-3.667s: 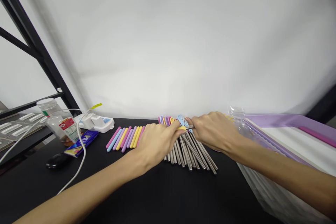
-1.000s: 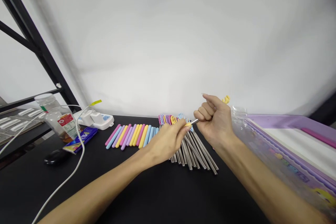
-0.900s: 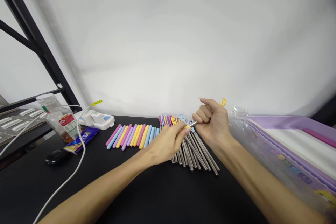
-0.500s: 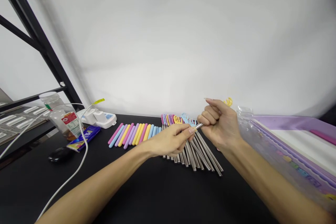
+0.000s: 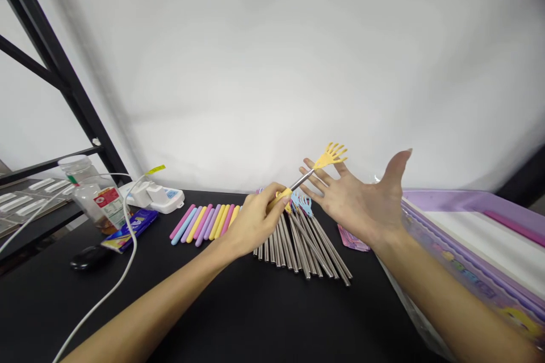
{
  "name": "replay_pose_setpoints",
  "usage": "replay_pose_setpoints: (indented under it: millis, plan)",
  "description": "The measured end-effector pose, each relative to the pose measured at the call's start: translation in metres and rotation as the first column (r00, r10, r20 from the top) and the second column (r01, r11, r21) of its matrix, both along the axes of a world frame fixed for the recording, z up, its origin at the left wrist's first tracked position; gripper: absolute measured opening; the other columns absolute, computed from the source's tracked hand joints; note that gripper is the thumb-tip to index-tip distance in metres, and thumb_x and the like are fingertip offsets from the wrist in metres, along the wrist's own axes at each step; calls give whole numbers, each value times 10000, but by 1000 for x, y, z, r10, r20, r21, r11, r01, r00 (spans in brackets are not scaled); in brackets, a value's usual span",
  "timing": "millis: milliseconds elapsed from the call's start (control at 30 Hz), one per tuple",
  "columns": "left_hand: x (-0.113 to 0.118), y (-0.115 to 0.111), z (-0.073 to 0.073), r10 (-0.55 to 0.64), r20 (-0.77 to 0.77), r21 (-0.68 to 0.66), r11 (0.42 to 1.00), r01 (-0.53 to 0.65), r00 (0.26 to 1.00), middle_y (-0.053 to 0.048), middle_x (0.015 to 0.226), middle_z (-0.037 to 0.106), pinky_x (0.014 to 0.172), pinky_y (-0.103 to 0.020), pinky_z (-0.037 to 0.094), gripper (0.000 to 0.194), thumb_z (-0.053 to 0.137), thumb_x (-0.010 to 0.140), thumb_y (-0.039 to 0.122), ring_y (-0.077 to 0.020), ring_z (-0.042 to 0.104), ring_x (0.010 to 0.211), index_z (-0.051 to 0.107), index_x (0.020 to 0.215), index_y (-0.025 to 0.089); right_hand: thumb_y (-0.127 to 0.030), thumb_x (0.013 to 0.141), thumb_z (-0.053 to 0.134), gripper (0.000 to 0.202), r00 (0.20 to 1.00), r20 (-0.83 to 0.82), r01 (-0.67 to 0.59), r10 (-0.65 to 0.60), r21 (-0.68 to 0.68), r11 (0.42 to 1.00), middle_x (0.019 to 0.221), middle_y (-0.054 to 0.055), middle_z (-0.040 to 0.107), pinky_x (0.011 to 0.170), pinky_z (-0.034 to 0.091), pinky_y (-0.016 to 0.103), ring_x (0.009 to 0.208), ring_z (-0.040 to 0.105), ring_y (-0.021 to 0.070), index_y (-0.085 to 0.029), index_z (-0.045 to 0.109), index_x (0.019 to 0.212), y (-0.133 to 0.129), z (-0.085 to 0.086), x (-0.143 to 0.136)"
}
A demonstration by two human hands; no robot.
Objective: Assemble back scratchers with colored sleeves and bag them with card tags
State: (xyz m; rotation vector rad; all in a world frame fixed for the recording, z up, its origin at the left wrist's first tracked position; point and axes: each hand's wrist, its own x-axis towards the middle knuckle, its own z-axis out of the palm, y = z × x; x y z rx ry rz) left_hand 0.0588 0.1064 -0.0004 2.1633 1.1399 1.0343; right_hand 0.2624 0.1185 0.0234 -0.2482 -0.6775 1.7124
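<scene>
The yellow scratcher (image 5: 326, 159) could be dropping onto the metal sticks (image 5: 301, 252) if the left hand (image 5: 253, 218) is slipping. That hand is curling around its handle, holding it above the table (image 5: 272, 317). The right hand (image 5: 360, 204) is spreading wide beside it, maybe touching; I can't tell.

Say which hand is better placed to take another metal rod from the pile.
Right, probably: the right hand is spread open near the metal rods, gripping nothing, while the left hand grips the yellow scratcher.
</scene>
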Motion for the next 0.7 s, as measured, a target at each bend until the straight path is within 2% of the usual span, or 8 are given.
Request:
replay_pose_setpoints:
  millis: [167,433,533,600,700]
  plan:
    - [3,-5,1,-15,-52,87,996,19,999,69,636,453,581,-240,291,221,419,990,366,-97,398,565,564,1042,207,-848,601,611,808,999,-11,-34,34,8,999,1323,102,595,876,534,600,1262,523,344,-340,573,1228,-4,0,-5]
    - [5,-8,-5,-51,-116,149,987,68,992,49,695,522,602,-240,322,213,458,962,321,-112,449,592,552,1119,212,-831,636,600,892,996,-19,-87,88,60,994,1351,126,588,991,498,521,1282,523,325,-293,530,1345,-12,5,-14]
    - [7,-11,-1,-63,-98,119,990,74,993,52,671,513,583,-236,313,184,466,953,305,-106,440,575,566,1072,207,-826,630,611,900,994,11,-108,107,94,990,1311,130,618,1014,483,513,1275,530,325,-279,538,1341,-14,6,-17]
    - [9,-15,1,-62,-65,55,996,66,996,63,625,464,546,-235,296,186,469,954,355,-96,400,539,571,975,201,-816,630,625,887,993,46,-117,112,130,985,1262,123,651,1025,468,522,1267,537,323,-281,542,1332,-15,6,-19]
    - [14,-19,3,-43,-52,-74,996,39,998,64,577,390,478,-237,252,368,495,920,523,-86,335,502,521,769,189,-814,671,591,886,991,100,-105,86,202,974,1212,143,675,1064,436,481,1258,546,310,-237,541,1342,-21,7,-24]
